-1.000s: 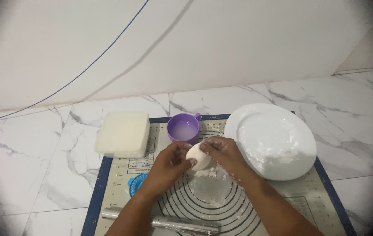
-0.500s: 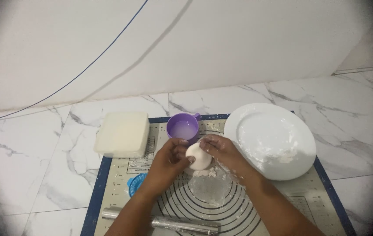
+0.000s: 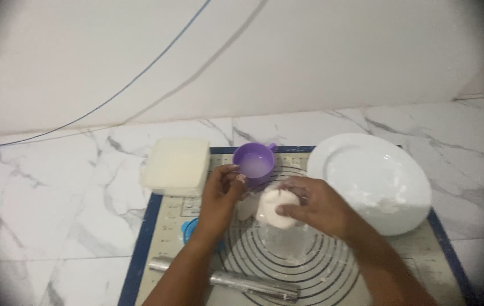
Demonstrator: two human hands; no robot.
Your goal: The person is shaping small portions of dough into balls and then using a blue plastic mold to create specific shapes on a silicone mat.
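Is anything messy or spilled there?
A little. White powder, probably flour, is smeared on the mat under the dough ball in the right hand, and dusts the white plate. The left hand hovers by the purple cup. The rolling pin lies tilted. Nothing looks broken.

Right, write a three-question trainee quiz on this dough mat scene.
1. True or false: the right hand holds the white dough ball.
2. The metal rolling pin lies: A) on the white plate, B) on the mat near the camera, C) in the purple cup.
3. What sits left of the purple cup?

Key: 1 true. 2 B. 3 a pale rectangular lidded container.
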